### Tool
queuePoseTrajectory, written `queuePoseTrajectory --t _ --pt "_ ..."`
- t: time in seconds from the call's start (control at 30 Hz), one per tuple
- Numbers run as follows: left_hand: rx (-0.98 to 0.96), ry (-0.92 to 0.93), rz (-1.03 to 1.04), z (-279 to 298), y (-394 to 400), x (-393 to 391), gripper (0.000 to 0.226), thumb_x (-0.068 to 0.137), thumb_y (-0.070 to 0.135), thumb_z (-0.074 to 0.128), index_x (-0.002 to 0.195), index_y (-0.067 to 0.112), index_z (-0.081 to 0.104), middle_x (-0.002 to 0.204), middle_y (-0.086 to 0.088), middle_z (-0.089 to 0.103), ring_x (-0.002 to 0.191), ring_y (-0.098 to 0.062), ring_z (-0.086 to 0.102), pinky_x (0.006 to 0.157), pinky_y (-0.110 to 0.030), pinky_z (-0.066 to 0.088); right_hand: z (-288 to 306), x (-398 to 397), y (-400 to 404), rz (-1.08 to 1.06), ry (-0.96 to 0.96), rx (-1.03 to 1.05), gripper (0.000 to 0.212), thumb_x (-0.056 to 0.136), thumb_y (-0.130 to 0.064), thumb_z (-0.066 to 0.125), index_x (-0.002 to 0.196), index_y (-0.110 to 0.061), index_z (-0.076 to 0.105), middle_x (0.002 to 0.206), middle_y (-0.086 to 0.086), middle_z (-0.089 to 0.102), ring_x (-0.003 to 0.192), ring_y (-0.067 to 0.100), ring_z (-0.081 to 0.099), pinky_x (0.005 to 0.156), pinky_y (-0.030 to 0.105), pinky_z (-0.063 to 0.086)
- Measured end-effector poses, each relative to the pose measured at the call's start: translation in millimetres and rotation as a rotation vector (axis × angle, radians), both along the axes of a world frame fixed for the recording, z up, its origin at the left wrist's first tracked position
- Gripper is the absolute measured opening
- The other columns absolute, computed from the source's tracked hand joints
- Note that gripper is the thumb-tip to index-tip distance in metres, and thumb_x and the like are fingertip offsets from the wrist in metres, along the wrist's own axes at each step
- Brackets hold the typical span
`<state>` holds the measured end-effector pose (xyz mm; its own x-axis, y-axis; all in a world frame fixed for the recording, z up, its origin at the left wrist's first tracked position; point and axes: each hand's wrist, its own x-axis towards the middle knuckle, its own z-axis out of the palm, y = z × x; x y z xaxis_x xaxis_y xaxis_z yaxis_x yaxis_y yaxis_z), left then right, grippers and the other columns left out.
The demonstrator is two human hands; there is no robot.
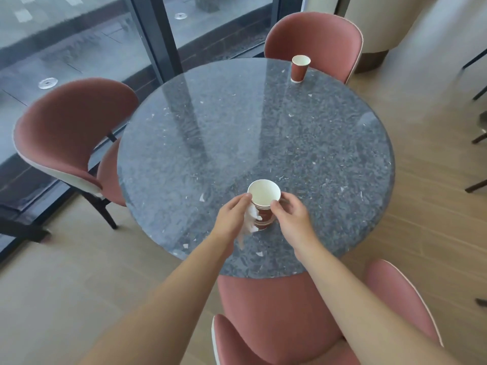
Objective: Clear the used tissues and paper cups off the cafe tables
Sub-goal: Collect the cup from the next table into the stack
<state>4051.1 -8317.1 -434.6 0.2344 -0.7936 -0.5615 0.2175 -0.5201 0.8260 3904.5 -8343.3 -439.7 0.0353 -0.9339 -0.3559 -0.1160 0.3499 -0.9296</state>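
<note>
Head view, stacked cups [263,204] gripped between left hand [233,216], also clutching tissue [250,219], and right hand [291,216]

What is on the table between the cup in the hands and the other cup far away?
Nothing. In the head view, only bare speckled table lies between the held cups and the far cup.

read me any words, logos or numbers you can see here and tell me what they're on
No text here can be read.
Stack of cups held by the left hand and right hand: a small pale mark on the red side, too blurred to read.
Far cup: no print visible.
Tissue, table: no text.
</note>
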Motion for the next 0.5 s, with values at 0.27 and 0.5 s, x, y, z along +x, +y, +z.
queuePoseTrajectory --t 0.27,0.5 --pt "0.031 -0.022 0.025 -34.5 -3.6 0.5 0.023 0.102 0.022 0.063 0.123 0.029 0.071 0.103 -0.003 0.074 0.062 -0.010 0.066 0.040 -0.018 0.046 -40.0 -1.9 0.9 0.051 0.069 0.049 0.033 0.095 -0.011 0.065 0.124 -0.026 0.060 0.120 -0.007 0.068 0.113 0.008 0.065 0.105 0.035 0.051" --pt "0.080 -0.079 0.127 -30.8 -6.3 2.2 0.034 0.101 0.034 0.064 0.131 0.018 0.062 0.107 0.000 0.068 0.082 -0.014 0.067 0.058 -0.027 0.052 -38.7 6.0 -4.6 0.015 0.067 0.091 0.039 0.095 -0.015 0.067 0.133 -0.016 0.057 0.123 -0.002 0.066 0.107 0.006 0.064 0.093 0.021 0.049"
